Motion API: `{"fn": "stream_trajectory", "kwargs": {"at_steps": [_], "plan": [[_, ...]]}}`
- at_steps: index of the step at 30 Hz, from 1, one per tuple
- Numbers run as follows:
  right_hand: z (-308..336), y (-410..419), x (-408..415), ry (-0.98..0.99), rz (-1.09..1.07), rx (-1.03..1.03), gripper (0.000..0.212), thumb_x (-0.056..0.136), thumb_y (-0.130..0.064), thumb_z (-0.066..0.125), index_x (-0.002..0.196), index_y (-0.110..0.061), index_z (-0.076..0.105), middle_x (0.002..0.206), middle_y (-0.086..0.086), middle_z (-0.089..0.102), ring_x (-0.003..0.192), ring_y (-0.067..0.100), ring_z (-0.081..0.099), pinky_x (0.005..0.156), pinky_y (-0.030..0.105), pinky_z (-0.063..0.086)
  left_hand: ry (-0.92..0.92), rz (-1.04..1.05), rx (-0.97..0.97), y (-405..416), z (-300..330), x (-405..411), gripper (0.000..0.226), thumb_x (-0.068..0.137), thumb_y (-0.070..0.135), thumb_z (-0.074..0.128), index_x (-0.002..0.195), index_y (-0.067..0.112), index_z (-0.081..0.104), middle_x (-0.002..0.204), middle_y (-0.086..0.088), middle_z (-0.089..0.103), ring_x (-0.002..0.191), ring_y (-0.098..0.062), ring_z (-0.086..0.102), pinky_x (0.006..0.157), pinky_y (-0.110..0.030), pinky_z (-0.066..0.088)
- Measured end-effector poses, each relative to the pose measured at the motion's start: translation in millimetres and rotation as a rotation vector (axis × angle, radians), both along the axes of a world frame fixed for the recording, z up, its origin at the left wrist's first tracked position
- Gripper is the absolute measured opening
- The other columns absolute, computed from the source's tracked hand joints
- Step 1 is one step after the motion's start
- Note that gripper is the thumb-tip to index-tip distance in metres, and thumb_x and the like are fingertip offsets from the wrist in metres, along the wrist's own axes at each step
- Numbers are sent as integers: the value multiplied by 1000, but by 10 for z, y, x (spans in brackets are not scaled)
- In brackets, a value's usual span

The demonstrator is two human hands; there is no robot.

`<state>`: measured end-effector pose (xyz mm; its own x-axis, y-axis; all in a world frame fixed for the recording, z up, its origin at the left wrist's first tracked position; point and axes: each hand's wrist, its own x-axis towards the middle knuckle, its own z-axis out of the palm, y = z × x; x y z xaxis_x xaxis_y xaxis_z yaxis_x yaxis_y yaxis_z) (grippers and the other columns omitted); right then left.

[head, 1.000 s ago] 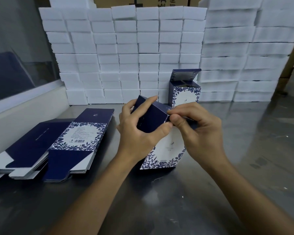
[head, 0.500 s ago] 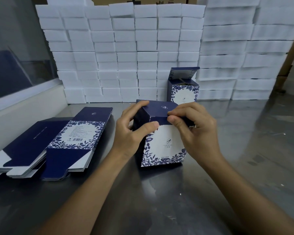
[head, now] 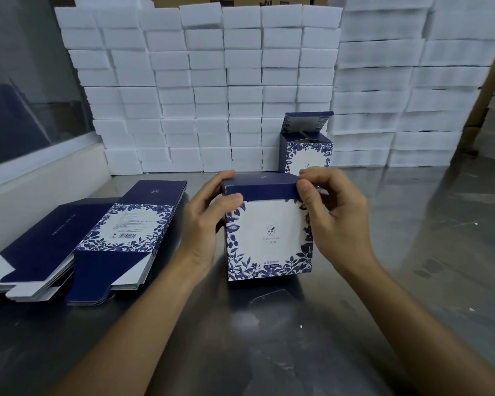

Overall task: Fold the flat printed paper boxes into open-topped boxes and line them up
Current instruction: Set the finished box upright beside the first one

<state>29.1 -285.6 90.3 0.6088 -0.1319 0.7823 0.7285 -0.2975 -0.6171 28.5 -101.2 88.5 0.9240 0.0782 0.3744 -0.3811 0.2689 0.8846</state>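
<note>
A blue-and-white floral paper box (head: pixel 269 235) stands upright on the steel table (head: pixel 412 267), its dark blue end flap folded flat on top. My left hand (head: pixel 206 221) grips its upper left corner, thumb on the front face. My right hand (head: pixel 335 218) pinches the upper right corner of the flap. Behind it stands a folded box (head: pixel 309 150) with its top lid raised open. Two stacks of flat printed boxes (head: pixel 126 238) lie to the left, the nearer one showing a barcode panel.
A wall of stacked white foam blocks (head: pixel 212 90) fills the back of the table, with larger blocks (head: pixel 412 81) at the right. A white ledge and glass pane (head: pixel 26 95) run along the left side. Brown cartons show above and at the far right.
The box was tilted in my hands with the flap being tucked; it now stands upright on the table with the flap closed flat. Both hands stay on its top corners.
</note>
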Motion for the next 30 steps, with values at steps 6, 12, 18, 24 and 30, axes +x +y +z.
{"fn": "stream_trajectory", "kwargs": {"at_steps": [6, 12, 18, 24, 30], "plan": [[-28, 14, 3, 20, -1, 62, 16, 96, -21, 62, 100, -36, 61, 107, 1, 66, 97, 9, 65, 77, 21, 52, 2, 1, -6, -4, -14, 13, 58, 63, 24, 74, 120, 18, 67, 95, -8, 70, 91, -23, 66, 86, -34, 53], [-215, 76, 24, 190, -74, -155, 48, 99, -28, 61, 144, -32, 45, 130, -11, 54, 118, 10, 55, 98, 30, 48, 23, 113, 48, -58, -29, 35, 51, 85, 16, 75, 132, 30, 60, 89, 22, 69, 91, 5, 64, 89, -20, 49], [-317, 105, -6, 369, -173, -310, 110, 65, -71, 72, 153, -49, 9, 140, -6, 30, 126, 8, 40, 101, 33, 42, 17, 215, 246, -233, -126, 26, 51, 82, 13, 80, 127, 32, 65, 113, -2, 73, 110, -21, 68, 99, -46, 52], [-364, 148, 45, 344, -348, -216, 120, 62, -67, 73, 155, -40, 4, 145, 6, 28, 131, 25, 42, 103, 47, 46, 61, 53, 204, -332, -133, -23, 48, 93, 7, 65, 139, 18, 57, 111, 14, 72, 100, -5, 70, 93, -33, 56], [-373, -53, 175, 354, -484, -189, 122, 65, -61, 77, 158, -34, 4, 152, 14, 21, 136, 33, 33, 107, 48, 40, 118, 43, 512, -364, -318, 36, 35, 93, 20, 66, 128, 25, 61, 106, 6, 71, 98, -1, 67, 93, -19, 51]]}}
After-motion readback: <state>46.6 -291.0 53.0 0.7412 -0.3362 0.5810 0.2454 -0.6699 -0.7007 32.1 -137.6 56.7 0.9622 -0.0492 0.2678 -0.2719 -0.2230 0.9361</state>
